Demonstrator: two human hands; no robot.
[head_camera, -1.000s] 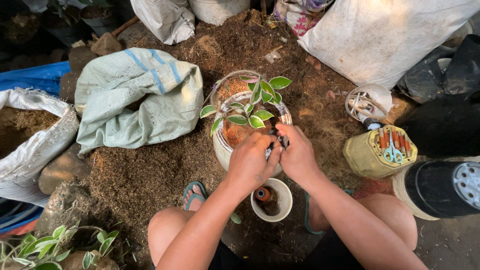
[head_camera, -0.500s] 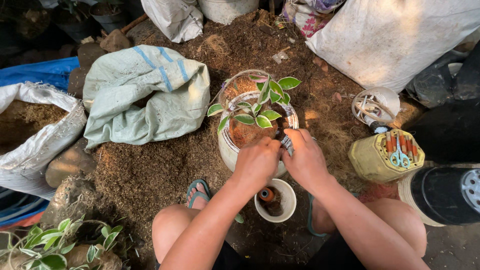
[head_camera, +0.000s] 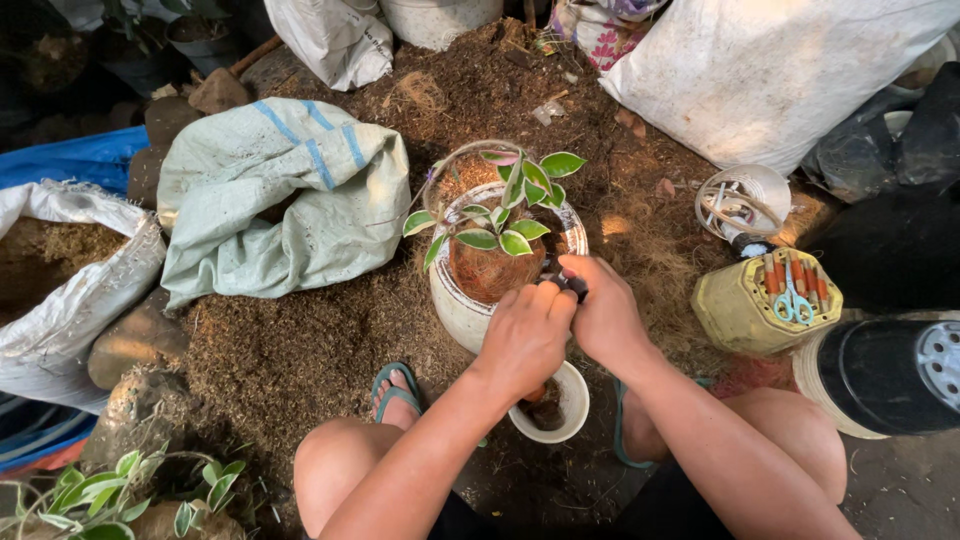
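Squatting on the ground among loose brown mulch (head_camera: 300, 350). Left hand (head_camera: 527, 335) and right hand (head_camera: 603, 315) pressed together at the near rim of a white pot (head_camera: 455, 305), both curled closed around something small and dark (head_camera: 568, 285) between the fingertips; too small to tell what it is. Pot standing upright just ahead of the knees, already filled with reddish-brown husk and already holding a small plant (head_camera: 505, 215) with green and pinkish leaves, upright, with a thin wire hoop (head_camera: 440, 175) arching over the far side. Planting looks largely done; work at the rim looks unfinished, judging by the pinched grip. Smaller white cup (head_camera: 570, 405) below the hands, between the feet. Yellow tub (head_camera: 745, 305) of tools to the right, folded green sack (head_camera: 280, 200) to the left.
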